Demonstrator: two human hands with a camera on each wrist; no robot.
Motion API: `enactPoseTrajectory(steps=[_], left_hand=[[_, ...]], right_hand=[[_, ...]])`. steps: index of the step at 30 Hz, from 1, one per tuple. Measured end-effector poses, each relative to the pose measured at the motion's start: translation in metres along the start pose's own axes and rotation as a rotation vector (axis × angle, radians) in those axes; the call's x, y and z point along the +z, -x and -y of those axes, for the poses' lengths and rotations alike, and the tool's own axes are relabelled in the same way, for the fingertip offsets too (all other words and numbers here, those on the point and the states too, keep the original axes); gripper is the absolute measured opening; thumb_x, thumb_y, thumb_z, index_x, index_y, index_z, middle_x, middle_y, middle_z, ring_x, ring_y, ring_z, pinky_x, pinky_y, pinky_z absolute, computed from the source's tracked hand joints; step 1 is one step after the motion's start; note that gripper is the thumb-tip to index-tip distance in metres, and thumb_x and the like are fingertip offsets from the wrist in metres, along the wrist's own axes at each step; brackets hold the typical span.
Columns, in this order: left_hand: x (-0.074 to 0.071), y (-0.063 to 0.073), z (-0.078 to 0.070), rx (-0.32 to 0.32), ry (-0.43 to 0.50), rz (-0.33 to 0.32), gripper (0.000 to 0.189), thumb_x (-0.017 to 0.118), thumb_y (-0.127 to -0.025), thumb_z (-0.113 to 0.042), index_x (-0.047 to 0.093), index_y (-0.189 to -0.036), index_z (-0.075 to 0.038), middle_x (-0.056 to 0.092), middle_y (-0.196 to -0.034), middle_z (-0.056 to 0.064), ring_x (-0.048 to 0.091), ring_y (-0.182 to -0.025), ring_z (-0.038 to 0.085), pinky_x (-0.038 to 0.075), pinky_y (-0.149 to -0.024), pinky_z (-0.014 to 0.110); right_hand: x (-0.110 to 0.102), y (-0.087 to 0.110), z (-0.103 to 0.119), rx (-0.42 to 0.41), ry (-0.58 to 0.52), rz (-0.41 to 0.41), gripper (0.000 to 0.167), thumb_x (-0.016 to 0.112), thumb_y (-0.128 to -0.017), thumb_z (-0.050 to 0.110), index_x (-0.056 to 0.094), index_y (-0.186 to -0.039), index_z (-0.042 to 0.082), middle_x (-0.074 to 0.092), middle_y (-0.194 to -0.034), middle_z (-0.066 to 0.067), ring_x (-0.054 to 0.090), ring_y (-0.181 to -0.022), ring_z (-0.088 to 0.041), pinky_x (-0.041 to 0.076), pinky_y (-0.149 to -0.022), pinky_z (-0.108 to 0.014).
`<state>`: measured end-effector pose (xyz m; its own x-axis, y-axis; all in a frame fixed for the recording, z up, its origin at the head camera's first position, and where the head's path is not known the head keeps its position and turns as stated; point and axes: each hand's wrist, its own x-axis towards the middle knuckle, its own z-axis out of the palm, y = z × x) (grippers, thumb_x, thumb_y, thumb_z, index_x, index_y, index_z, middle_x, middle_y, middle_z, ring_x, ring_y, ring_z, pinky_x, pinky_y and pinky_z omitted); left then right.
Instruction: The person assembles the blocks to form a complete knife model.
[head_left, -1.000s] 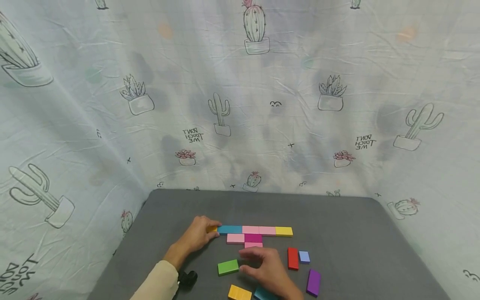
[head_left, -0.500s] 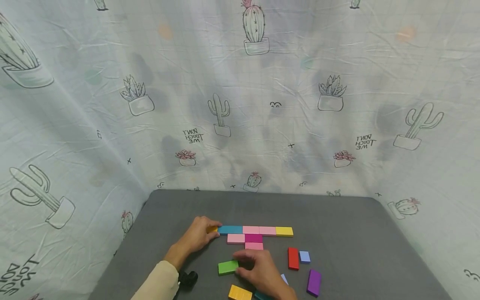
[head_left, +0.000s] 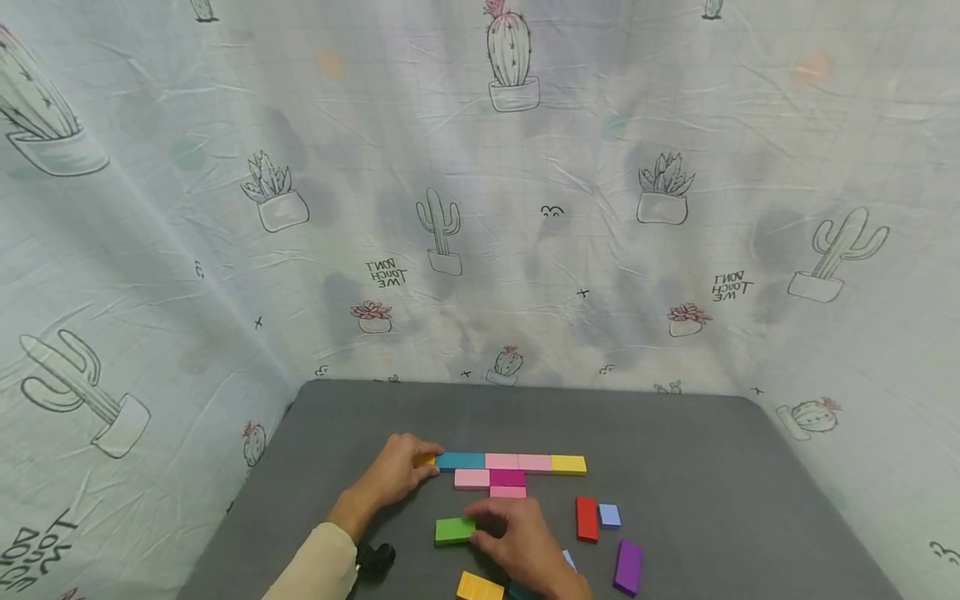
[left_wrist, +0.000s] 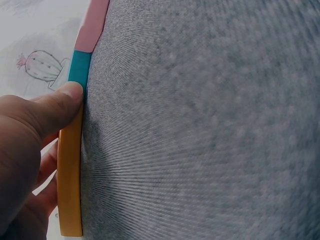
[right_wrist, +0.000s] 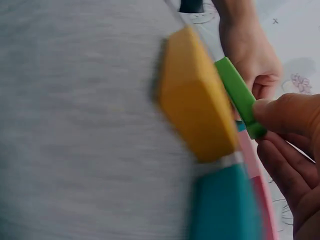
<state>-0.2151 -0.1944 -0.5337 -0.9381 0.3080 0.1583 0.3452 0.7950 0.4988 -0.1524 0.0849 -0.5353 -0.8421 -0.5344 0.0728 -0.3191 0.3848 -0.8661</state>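
A row of flat blocks runs across the grey table: an orange block (left_wrist: 70, 185) at the left end, then a blue block (head_left: 461, 462), two pink blocks (head_left: 517, 461) and a yellow block (head_left: 568, 464). My left hand (head_left: 399, 468) grips the orange block, its thumb pressing where that block meets the blue one. Just below the row are a pink block (head_left: 472, 478), a magenta block (head_left: 507, 477) and another pink block (head_left: 507, 492). Nearer me, my right hand (head_left: 517, 542) pinches the right end of a green block (head_left: 452, 531) between thumb and fingers.
To the right lie a red block (head_left: 587, 518), a small light-blue block (head_left: 609, 517) and a purple block (head_left: 627, 567). In front are an orange block (head_left: 480, 587) and a teal block (right_wrist: 220, 200), partly behind my right hand. Cactus-print cloth (head_left: 510, 250) hangs behind the table.
My right hand has moved left to the green block and taken hold of it; the block has turned slightly straighter. The left hand stays in place.
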Motion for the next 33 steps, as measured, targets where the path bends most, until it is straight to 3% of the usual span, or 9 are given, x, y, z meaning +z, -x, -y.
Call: enactPoseTrajectory(steps=[6, 10, 17, 22, 33], left_hand=[[0.001, 0.000, 0.000, -0.017, -0.005, -0.003, 0.027, 0.088, -0.095, -0.018, 0.084, -0.121, -0.014, 0.081, -0.116, 0.002, 0.067, -0.107, 0.022, 0.057, -0.100, 0.057], [0.002, 0.000, 0.002, -0.020, 0.004, -0.006, 0.026, 0.087, -0.095, -0.018, 0.084, -0.121, -0.014, 0.081, -0.116, 0.002, 0.066, -0.106, 0.021, 0.056, -0.100, 0.057], [0.004, 0.002, 0.003, 0.018, -0.016, -0.022, 0.025, 0.088, -0.095, -0.018, 0.085, -0.120, -0.014, 0.081, -0.115, 0.001, 0.070, -0.105, 0.021, 0.059, -0.097, 0.054], [0.004, 0.001, 0.003, 0.040, -0.009, -0.020, 0.024, 0.088, -0.095, -0.018, 0.085, -0.118, -0.014, 0.082, -0.114, 0.002, 0.072, -0.104, 0.022, 0.060, -0.095, 0.053], [0.003, 0.001, 0.002, 0.022, -0.002, -0.021, 0.025, 0.088, -0.095, -0.017, 0.085, -0.119, -0.013, 0.082, -0.114, 0.002, 0.071, -0.107, 0.024, 0.058, -0.099, 0.057]], right_hand=[[-0.013, -0.010, 0.010, -0.017, 0.046, -0.083, 0.032, 0.088, -0.096, 0.018, 0.082, -0.127, 0.021, 0.081, -0.121, 0.012, 0.076, -0.105, -0.006, 0.065, -0.094, -0.033], [-0.018, -0.017, 0.010, -0.041, 0.085, -0.112, 0.035, 0.087, -0.096, 0.018, 0.081, -0.131, 0.019, 0.080, -0.125, 0.009, 0.076, -0.107, -0.009, 0.065, -0.094, -0.032], [-0.020, -0.026, 0.003, -0.061, 0.147, -0.088, 0.033, 0.085, -0.098, 0.018, 0.081, -0.131, 0.014, 0.081, -0.123, 0.007, 0.072, -0.099, -0.002, 0.063, -0.091, -0.023], [-0.019, -0.028, -0.003, -0.048, 0.189, -0.070, 0.034, 0.084, -0.098, 0.018, 0.080, -0.132, 0.016, 0.081, -0.124, 0.007, 0.070, -0.100, -0.002, 0.063, -0.093, -0.025], [-0.019, -0.028, -0.003, -0.068, 0.316, -0.073, 0.035, 0.085, -0.097, 0.017, 0.081, -0.132, 0.017, 0.081, -0.124, 0.006, 0.070, -0.101, -0.007, 0.064, -0.094, -0.030]])
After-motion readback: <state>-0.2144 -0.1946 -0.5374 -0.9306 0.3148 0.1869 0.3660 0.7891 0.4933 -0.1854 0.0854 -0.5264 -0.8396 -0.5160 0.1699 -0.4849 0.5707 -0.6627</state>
